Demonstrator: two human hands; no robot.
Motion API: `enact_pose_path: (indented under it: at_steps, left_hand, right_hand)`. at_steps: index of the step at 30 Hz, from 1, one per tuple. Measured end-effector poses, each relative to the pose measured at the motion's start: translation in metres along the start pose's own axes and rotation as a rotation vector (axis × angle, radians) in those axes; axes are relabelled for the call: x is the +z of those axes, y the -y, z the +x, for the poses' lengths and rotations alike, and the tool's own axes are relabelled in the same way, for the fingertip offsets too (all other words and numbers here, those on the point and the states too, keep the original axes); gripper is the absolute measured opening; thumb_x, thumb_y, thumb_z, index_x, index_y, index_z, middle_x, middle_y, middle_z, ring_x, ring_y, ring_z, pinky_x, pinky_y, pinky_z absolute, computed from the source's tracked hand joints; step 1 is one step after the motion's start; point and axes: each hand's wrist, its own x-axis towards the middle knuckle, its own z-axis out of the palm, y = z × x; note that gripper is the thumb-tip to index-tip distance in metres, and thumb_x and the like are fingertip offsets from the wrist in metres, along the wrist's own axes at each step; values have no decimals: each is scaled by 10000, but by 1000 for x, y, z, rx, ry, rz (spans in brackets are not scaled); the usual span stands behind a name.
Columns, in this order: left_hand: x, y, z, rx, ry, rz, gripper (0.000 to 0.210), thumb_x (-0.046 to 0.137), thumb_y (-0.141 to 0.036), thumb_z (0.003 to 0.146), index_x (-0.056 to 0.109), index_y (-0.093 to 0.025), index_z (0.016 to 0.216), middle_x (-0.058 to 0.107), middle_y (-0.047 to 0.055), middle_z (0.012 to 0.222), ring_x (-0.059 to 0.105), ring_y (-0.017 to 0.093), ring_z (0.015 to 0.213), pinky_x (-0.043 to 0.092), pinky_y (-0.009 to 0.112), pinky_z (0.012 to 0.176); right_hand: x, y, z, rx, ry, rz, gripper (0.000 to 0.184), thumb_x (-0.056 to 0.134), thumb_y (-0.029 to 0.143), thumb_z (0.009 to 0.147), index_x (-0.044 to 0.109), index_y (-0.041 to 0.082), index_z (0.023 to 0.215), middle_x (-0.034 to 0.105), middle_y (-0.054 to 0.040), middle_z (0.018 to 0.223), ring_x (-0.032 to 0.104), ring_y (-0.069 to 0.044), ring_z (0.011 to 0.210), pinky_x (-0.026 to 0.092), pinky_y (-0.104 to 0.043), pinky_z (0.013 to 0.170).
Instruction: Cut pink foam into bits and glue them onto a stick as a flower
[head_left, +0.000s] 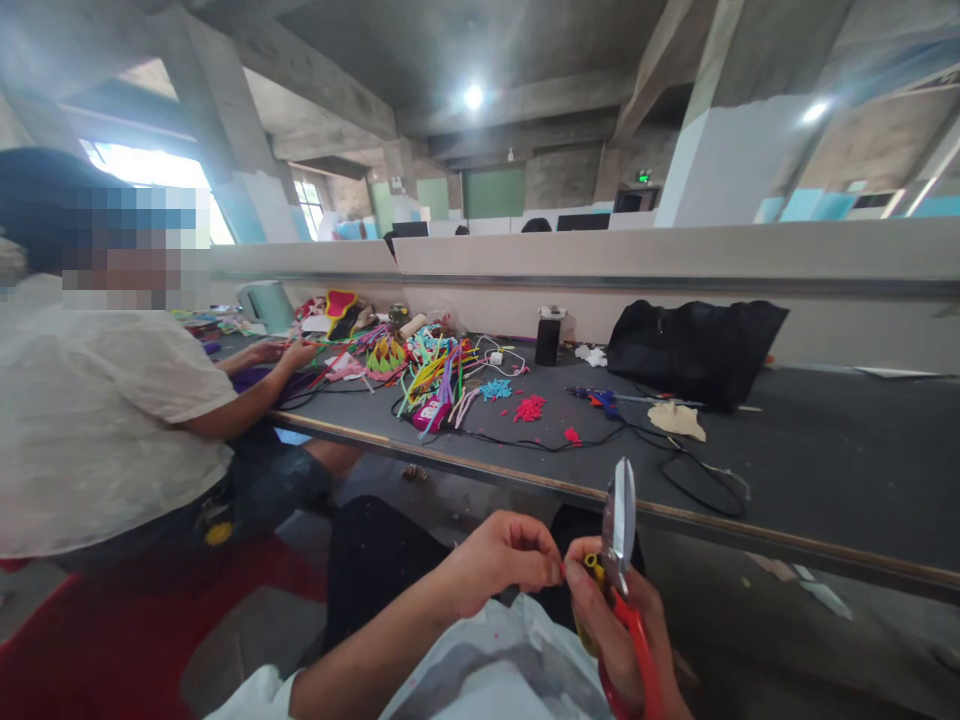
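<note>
Over my lap, my left hand (517, 555) is closed in a pinch, its fingertips meeting those of my right hand. A tiny red piece (562, 569) shows between the fingertips; its exact shape is hidden. My right hand (619, 625) is wrapped around red-handled scissors (620, 515), whose wide metal blades point upward. Beside its thumb a yellow ring-ended thing (592, 562) sticks out, mostly covered by the fingers. On the table ahead lie a pile of short red pieces (529, 408), a smaller red pile (573, 436) and a pile of blue pieces (496, 390).
Fuzzy colored stems (442, 370) are heaped on the dark table (840, 450). A black bag (694, 350), a glue gun (604, 402) with its cord, and a cream scrap (677, 420) lie to the right. A co-worker (112, 400) sits at the left, handling stems.
</note>
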Motion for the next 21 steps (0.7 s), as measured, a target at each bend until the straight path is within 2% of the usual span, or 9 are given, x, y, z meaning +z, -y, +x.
enact_pose_path:
  at_steps: [3,7,9,10,13,15,17,19,21]
  left_hand:
    - [5,1,-2,174,-124,270,97,646,-247,694,640,-153,670,544,-14,580,444,90,527,320,220,513]
    - [12,0,-4,609,-282,799,87,588,-122,712,648,-167,668,596,18,629,507,121,604,358,261,616]
    - [13,1,-4,743,-301,931,121,571,-83,702,645,-172,665,601,20,619,496,118,585,355,281,643]
    - [13,0,-3,764,-312,941,127,570,-77,698,644,-173,663,600,20,615,492,118,580,355,286,650]
    - [11,-3,-1,640,-369,703,102,592,-115,698,636,-172,626,578,14,599,484,121,574,353,266,605]
    - [10,-8,0,473,-403,363,89,621,-172,706,628,-168,617,555,1,583,455,110,546,327,243,549]
    - [10,-14,0,371,-405,20,98,653,-210,698,619,-160,620,524,-18,554,419,94,522,306,230,529]
    - [11,-20,1,363,-384,-208,108,681,-218,684,616,-153,627,492,-33,520,408,87,520,314,227,547]
    - [13,-24,2,387,-366,-313,117,692,-213,684,612,-149,628,471,-40,496,418,88,528,333,230,575]
  right_hand:
    - [1,-8,-1,49,34,45,361,576,537,819,619,183,762,445,41,490,402,-91,407,342,-206,390]
    - [2,-15,-1,55,-28,57,373,584,547,814,623,177,818,456,39,503,422,-95,429,338,-198,381]
    - [4,-15,0,53,-40,57,379,589,550,812,627,174,834,470,34,512,440,-99,444,347,-196,385]
    - [4,-15,0,53,-43,54,384,587,554,813,629,173,840,481,31,518,448,-101,449,352,-197,388]
    - [6,-15,2,37,-62,4,380,560,551,831,632,179,855,525,18,552,479,-111,465,378,-205,408]
    - [7,-18,3,-26,-51,-86,337,537,516,853,624,191,851,551,18,577,495,-110,468,401,-205,432]
    - [9,-23,3,-89,-13,-174,284,535,474,861,608,201,840,565,26,591,501,-102,460,422,-199,458]
    - [12,-30,2,-124,28,-225,254,546,453,857,595,204,846,588,28,610,522,-98,463,441,-193,481]
    - [16,-37,0,-134,54,-264,249,551,448,856,591,203,861,615,21,635,550,-103,484,451,-193,496]
